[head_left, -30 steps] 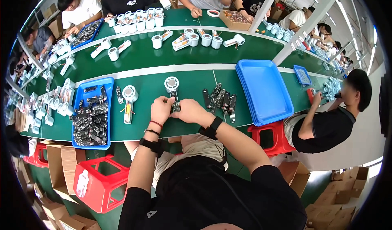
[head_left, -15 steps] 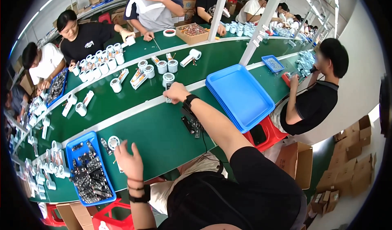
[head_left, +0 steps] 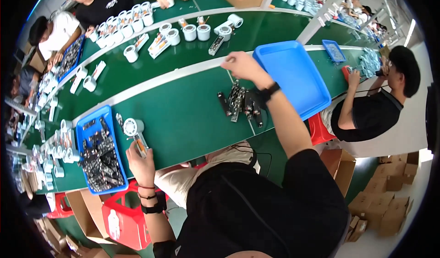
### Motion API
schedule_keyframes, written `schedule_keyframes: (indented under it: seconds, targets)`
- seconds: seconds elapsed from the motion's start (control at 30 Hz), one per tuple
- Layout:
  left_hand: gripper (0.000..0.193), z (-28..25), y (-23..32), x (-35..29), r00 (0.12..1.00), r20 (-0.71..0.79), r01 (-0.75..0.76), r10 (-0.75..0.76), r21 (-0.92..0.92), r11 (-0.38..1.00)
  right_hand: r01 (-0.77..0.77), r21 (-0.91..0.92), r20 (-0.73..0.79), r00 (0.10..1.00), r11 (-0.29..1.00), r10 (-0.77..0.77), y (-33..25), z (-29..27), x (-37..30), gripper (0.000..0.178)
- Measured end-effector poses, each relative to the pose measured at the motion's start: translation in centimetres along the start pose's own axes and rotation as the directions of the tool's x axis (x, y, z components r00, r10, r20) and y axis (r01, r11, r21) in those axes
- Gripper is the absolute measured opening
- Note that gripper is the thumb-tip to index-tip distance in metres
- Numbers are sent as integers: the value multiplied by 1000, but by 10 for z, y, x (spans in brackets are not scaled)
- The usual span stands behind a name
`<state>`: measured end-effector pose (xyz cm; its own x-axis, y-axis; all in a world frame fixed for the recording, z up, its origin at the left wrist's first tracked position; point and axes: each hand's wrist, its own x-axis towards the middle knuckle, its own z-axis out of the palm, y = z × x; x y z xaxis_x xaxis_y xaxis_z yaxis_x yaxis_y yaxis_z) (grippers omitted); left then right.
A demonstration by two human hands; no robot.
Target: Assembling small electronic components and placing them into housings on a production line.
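Note:
Near the table's left part, my left hand (head_left: pixel 141 165) is closed round the handle of a white round-headed housing (head_left: pixel 133 128); orange and silver parts show along the handle. A small dark part (head_left: pixel 119 119) lies beside its head. My right hand (head_left: pixel 245 67) is raised over the table's far edge, its fingers pinched together. A thin pale rod shows just under the fingertips; I cannot make out whether they hold it. Below that hand lies a pile of black and silver strip-shaped parts (head_left: pixel 237 101). At my left, a blue tray (head_left: pixel 120 166) holds many similar dark parts.
A stack of blue trays (head_left: pixel 293 79) stands at the right. Beyond a pale rail (head_left: pixel 160 76), a green belt (head_left: pixel 183 56) carries more white housings (head_left: pixel 203 32). Several people work around the line, one (head_left: pixel 366 97) at my right. Red stools (head_left: pixel 126 216) and cartons (head_left: pixel 380 203) stand below.
My right hand has left a white housing on the belt and come back toward the dark pile. My left hand, open before, has closed on the near housing's handle. The view has shifted.

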<state>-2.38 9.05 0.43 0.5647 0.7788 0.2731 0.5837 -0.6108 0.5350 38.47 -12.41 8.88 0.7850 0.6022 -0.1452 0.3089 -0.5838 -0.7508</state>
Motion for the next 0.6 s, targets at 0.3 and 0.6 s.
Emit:
schedule_keyframes:
  seconds: [0.3, 0.6]
  targets:
    - [59, 64, 116, -19, 982, 160, -45, 103, -335, 941, 49, -484, -169, 975, 873, -148, 26, 22, -76, 36]
    - [50, 43, 128, -47, 938, 348, 135, 3, -372, 919, 204, -704, 143, 979, 680, -146, 7, 71, -87, 36]
